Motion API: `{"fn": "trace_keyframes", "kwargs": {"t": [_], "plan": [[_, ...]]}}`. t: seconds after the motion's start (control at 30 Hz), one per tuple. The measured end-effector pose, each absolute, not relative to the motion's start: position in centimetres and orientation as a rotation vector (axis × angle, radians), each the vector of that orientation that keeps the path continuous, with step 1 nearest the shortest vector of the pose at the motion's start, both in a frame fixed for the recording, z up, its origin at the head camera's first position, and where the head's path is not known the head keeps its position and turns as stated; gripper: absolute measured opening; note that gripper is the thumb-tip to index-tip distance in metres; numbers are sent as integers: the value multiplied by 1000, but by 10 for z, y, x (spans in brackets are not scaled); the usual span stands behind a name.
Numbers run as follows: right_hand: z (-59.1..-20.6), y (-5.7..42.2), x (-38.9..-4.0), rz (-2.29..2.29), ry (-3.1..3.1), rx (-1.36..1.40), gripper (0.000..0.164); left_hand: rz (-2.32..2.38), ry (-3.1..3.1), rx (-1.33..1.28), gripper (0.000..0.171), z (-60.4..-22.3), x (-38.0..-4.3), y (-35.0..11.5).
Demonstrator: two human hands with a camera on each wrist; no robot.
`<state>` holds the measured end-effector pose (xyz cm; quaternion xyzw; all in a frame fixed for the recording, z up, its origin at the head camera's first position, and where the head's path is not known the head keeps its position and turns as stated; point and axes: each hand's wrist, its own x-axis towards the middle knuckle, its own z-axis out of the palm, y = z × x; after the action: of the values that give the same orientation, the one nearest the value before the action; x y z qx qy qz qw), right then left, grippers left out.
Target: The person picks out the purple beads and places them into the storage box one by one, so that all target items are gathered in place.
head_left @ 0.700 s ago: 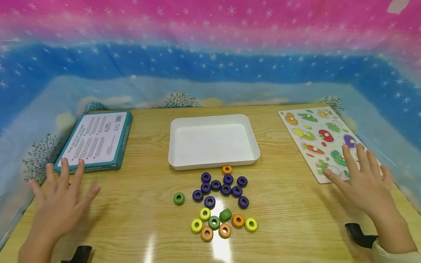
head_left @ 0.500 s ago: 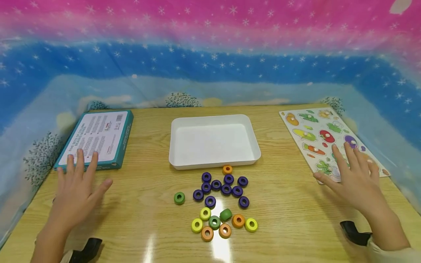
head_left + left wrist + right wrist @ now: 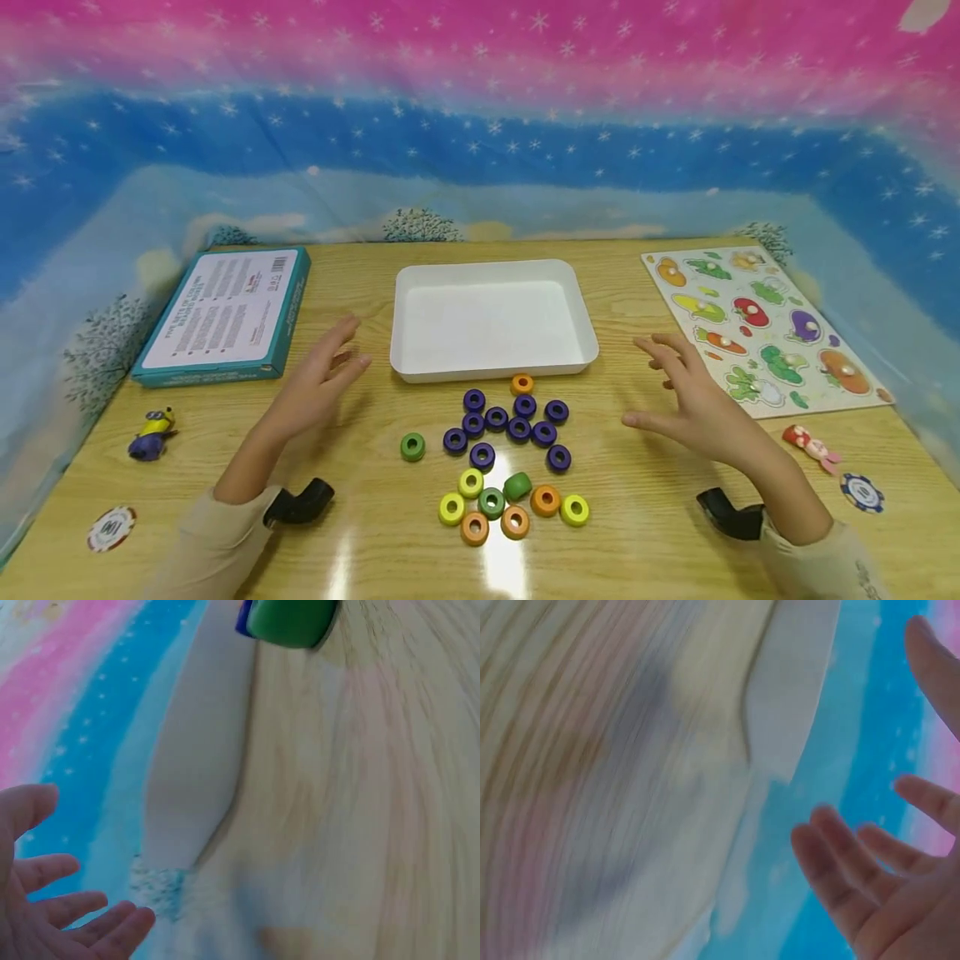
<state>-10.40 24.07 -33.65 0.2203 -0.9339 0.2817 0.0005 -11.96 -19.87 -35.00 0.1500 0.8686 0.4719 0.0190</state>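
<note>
A white rectangular tray (image 3: 495, 367) with bare insides stands mid-table between my two hands. My left hand (image 3: 318, 383) is left of it, fingers loosely spread and holding nothing; the left wrist view shows that hand (image 3: 75, 915) with the fingers apart. On the tray's other side my right hand (image 3: 693, 404) hovers with thumb and fingers spread, also holding nothing. In front of the tray lie several dark purple beads (image 3: 519, 430), with yellow beads (image 3: 452, 508), orange beads (image 3: 546, 501) and green beads (image 3: 491, 503) nearer to me. One green bead (image 3: 412, 447) sits apart at the left.
A teal box (image 3: 217, 317) lies at the back left, a vegetable puzzle board (image 3: 765, 333) at the back right. Small figures (image 3: 152, 435) and poker chips (image 3: 112, 528) lie along both sides. A snowflake-printed cloth (image 3: 480, 133) hangs behind the table (image 3: 360, 550).
Both hands have moved inward towards the tray from the box and the puzzle board. The figures and poker chips at the sides have come into view.
</note>
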Motion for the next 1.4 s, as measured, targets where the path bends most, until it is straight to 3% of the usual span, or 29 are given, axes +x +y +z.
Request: {"fn": "trace_keyframes", "kwargs": {"t": [0.13, 0.3, 0.43, 0.57, 0.77, 1.4], "plan": [[-339, 221, -106, 1024, -2899, 828, 70, 1708, 2507, 340, 54, -363, -137, -184], [-344, 202, -106, 1212, -2928, 991, 57, 1822, 2391, 225, 64, -372, -150, -171], [-350, 192, -106, 1278, -3005, 1088, 50, 1909, 2302, 211, 67, -378, -155, -163], [-356, 186, -105, 1279, -3074, 1191, 43, 2016, 2193, 290, 60, -383, -156, -158], [-359, 180, -104, 1208, -3146, 1213, 40, 2042, 2156, 373, 52, -387, -158, -157], [-358, 177, -100, 1090, -3169, 1239, 27, 2001, 2184, 397, 49, -394, -156, -157]]}}
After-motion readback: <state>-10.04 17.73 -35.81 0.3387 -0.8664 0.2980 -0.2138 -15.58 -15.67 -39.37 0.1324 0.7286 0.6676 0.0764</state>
